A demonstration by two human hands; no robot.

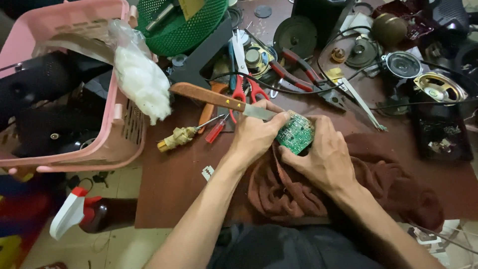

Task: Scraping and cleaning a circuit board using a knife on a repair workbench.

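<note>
A small green circuit board [296, 133] is held between both my hands over a crumpled brown cloth [383, 184] on the brown table [169, 189]. My right hand [326, 159] grips the board from the right and below. My left hand [253, 138] has its thumb against the board's left edge and closes around the blade of a knife [214, 97]. The knife's wooden handle sticks out to the upper left. Its tip is hidden between my fingers and the board.
A pink basket [127, 134] with a bag of white stuffing [140, 74] stands at the left, a green mesh basket [186, 27] behind it. Red-handled scissors [247, 90], pliers [298, 69], a small red screwdriver [215, 132], loose speakers [403, 65] and wires crowd the back. A dark bottle [94, 215] lies on the floor.
</note>
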